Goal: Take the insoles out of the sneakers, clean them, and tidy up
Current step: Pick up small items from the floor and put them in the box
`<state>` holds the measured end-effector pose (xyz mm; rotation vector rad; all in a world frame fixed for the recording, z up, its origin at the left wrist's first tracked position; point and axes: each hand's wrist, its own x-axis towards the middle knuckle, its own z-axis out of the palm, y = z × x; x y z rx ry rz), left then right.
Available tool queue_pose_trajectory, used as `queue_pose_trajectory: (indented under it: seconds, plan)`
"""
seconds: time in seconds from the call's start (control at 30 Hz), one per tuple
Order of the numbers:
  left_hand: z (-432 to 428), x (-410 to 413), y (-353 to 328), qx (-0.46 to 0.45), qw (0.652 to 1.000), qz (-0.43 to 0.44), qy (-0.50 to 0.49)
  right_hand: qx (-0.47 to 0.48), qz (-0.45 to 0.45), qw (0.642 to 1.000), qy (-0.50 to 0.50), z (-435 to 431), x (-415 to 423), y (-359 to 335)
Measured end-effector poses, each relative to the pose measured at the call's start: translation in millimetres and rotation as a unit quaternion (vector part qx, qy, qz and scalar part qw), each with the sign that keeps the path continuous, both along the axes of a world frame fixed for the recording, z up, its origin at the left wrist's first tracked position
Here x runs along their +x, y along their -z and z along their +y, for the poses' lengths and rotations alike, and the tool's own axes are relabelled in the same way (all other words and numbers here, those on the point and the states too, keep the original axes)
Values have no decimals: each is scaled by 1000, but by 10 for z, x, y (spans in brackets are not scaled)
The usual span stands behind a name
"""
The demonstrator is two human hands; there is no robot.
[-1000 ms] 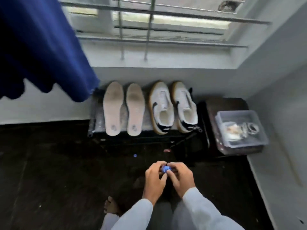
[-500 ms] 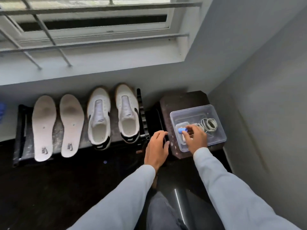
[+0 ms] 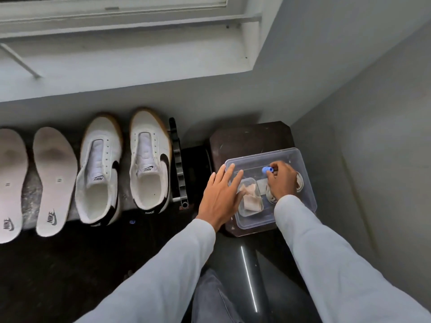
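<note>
Two white insoles (image 3: 54,180) lie side by side on a low rack at the left. Beside them stand two white sneakers (image 3: 149,159) with black swooshes and no laces. A clear plastic box (image 3: 307,183) sits on a dark stool at the right. My right hand (image 3: 283,180) is inside the box and pinches a small blue-capped object (image 3: 267,170). My left hand (image 3: 221,197) rests flat with straight fingers on the box's left rim. A smaller clear tub (image 3: 250,197) with a crumpled cloth lies inside the box.
The dark stool (image 3: 247,136) stands in the corner against grey walls. A black rack end (image 3: 178,159) separates the shoes from the stool. A small blue bit (image 3: 132,221) lies on the dark floor. A window ledge runs above.
My right hand carried the blue-capped object from in front of me into the clear box. My left hand let go of it and moved onto the box's rim. The view swung right.
</note>
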<state>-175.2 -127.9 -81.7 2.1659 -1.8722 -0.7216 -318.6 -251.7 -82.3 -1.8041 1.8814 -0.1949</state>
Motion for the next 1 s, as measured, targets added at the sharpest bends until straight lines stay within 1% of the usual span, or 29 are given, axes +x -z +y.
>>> queue_pose_trajectory:
  seconds: [0.13,0.3,0.4,0.5,0.67,0.73,0.83,0.9,1.0]
  plan:
    - [-44,-6,139,24,999,-30,22,21,14,999,-28,-61,-4,159]
    - [61,-11,172,24,999,-27,12,24,42,997,-62,-52,0,237]
    - [202,-15,125,19,999,-32,0,-13,59,994,-93,13,13,201]
    - [422,-6,58,20,999,-30,-23,-59,49,989,-130,234,81,57]
    - [1127,80,-14,0,998,-17,-65,-133,17,965,-224,1021,246,-98]
    - [1566,166,34,18,997,-23,-77,-113,13,960,-255,1458,356,-90]
    - [2306,328,148,89,991,-31,-98,-47,42,946,-318,2094,555,-32]
    - [2825,460,211,141,981,-34,-128,16,83,922,-378,2476,717,28]
    - [3490,660,269,186,963,-36,-190,82,155,866,-468,2941,923,188]
